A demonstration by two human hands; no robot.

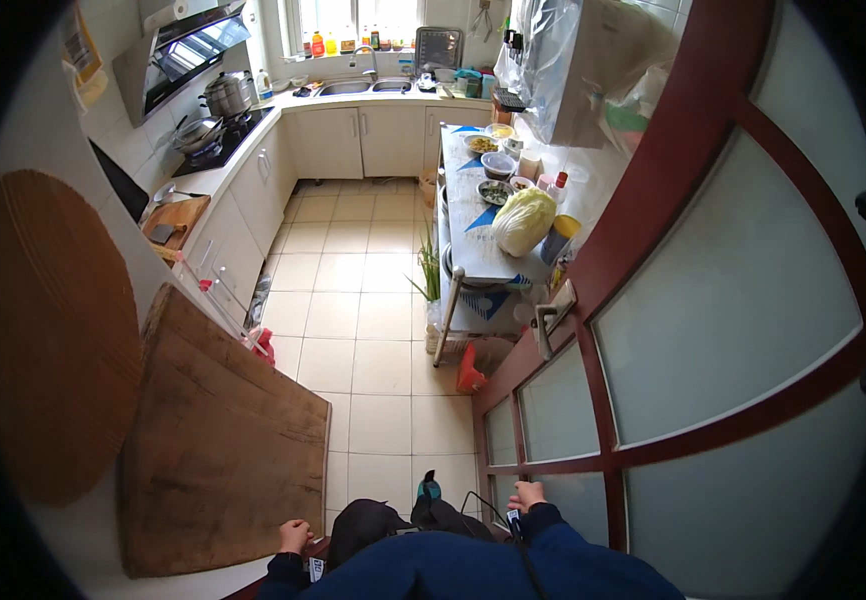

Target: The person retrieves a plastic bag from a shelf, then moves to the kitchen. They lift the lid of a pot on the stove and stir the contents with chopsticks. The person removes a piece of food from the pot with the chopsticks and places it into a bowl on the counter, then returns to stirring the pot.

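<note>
At the bottom of the head view, my left hand (296, 535) hangs with curled fingers near the lower right corner of a large brown wooden board (230, 450). My right hand (527, 496), fingers loosely bent, is beside the lower part of a red-framed door with frosted glass panes (673, 300). Nothing is visible in either hand, though their palms are hidden. Before me, a metal table (470, 259) at the right of the kitchen bears a napa cabbage (524, 222), with several bowls of food behind it, among them one of chopped greens (494, 193).
A tiled floor (384, 315) runs between the table and the left counter, where a cutting board (176, 223), a lidded wok (198, 136) and a steamer pot (227, 94) stand. The sink (347, 88) is under the window. A red bin (472, 369) stands near the door handle (553, 319).
</note>
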